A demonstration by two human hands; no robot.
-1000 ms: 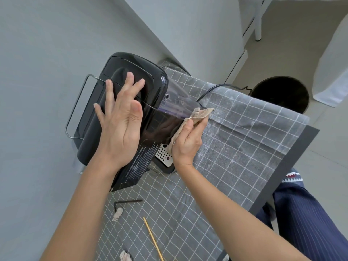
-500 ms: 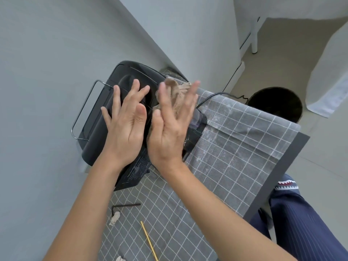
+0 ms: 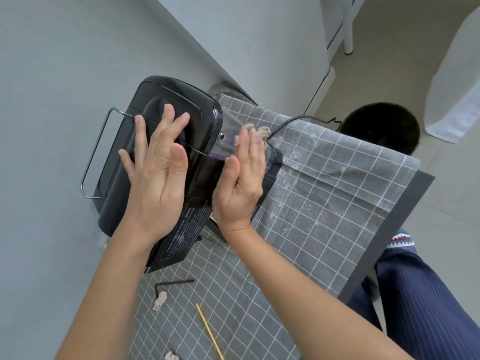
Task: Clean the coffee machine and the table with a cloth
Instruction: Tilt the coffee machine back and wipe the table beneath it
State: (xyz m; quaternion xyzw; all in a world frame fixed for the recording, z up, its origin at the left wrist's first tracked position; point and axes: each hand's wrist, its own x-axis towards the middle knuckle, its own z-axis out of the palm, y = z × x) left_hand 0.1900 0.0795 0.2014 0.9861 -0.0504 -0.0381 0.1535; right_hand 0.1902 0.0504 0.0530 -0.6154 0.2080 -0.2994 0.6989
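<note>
**Against the grey wall, two hands wipe a black coffee machine**

At the ten o'clock side of the view, a black coffee machine point(image 3: 166, 141) stands on a table point(image 3: 405, 237) against a grey wall, seen from above. The table is covered with a grey checked tablecloth point(image 3: 324, 203).

The left hand point(image 3: 155, 178) lies flat on the machine's top, fingers straight and spread, bracing it. The right hand point(image 3: 241, 183) is at three o'clock of the machine, against its clear water tank point(image 3: 231, 141). Its fingers are straight and together, pressing a beige cloth point(image 3: 257, 132) onto the tank; only a crumpled edge of the cloth shows past the fingertips.

Judging by this, the job looks to be in the machine stage, with the tank side being wiped. How much of the machine is already clean cannot be told. The table seems untouched: pale dusty smears cover the tablecloth at three o'clock, and small pale scraps point(image 3: 161, 300) lie near six o'clock beside a black hex key point(image 3: 174, 284) and a thin wooden stick point(image 3: 209, 331).

As for containers, whether the water tank holds water cannot be made out. A dark round bin point(image 3: 381, 126) sits on the floor at two o'clock, beyond the table edge; its inside is too dark to see. A black power cord point(image 3: 304, 120) runs from the machine toward it.
</note>
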